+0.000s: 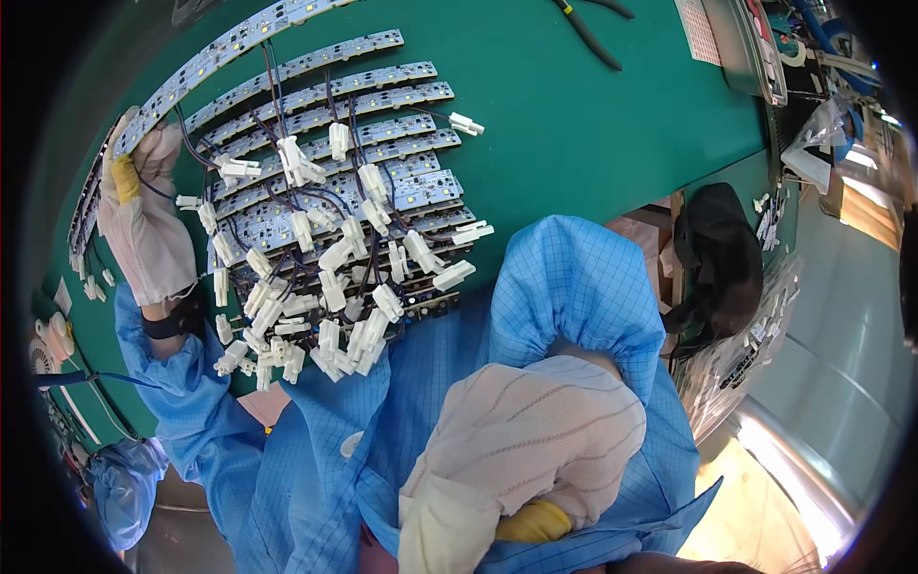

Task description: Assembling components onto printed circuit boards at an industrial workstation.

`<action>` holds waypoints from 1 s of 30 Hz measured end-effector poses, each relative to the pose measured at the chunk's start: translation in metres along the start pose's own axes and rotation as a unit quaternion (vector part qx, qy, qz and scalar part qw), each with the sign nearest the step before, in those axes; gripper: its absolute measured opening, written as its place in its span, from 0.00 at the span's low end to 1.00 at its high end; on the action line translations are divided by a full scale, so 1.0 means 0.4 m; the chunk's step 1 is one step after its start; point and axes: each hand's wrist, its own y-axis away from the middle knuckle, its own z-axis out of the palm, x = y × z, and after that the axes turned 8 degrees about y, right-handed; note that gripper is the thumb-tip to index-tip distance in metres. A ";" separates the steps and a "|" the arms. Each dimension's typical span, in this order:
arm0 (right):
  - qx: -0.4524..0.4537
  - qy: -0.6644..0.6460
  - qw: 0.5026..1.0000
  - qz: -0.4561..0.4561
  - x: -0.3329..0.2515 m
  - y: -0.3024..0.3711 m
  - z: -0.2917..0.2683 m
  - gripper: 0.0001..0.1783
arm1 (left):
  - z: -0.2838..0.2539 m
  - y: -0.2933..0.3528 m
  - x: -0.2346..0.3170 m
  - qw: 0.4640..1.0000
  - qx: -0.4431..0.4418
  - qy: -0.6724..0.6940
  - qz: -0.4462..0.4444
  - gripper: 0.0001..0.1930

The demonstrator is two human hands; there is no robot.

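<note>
1. Head view, left hand (148,206): gloved, partly closed, with hold of the left end of the long strip (229,44). The strip slants up and right to the upper edge, above the other strips.
2. Right hand (540,435): gloved, near the body at lower centre, fingers curled under. Whether it holds anything cannot be told.
3. Other strips (428,189): set in close rows on the green table (574,134), left of centre.
4. Connectors (333,290): white, on dark wires, bunched over the near rows.
5. Pliers (595,43): dark-handled, at the table's far side, well apart from both hands.
</note>
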 end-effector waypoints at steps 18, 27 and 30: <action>0.019 -0.056 0.992 0.109 -0.040 -0.057 -0.059 0.11 | -0.011 0.013 -0.020 0.997 0.050 0.043 -0.036 0.23; 0.172 -0.097 0.930 0.309 -0.094 -0.064 0.029 0.22 | -0.010 0.018 -0.032 0.991 0.048 0.114 -0.054 0.21; 0.162 0.015 0.954 0.253 -0.065 -0.038 0.029 0.17 | -0.018 0.012 -0.031 0.991 0.038 0.115 -0.056 0.21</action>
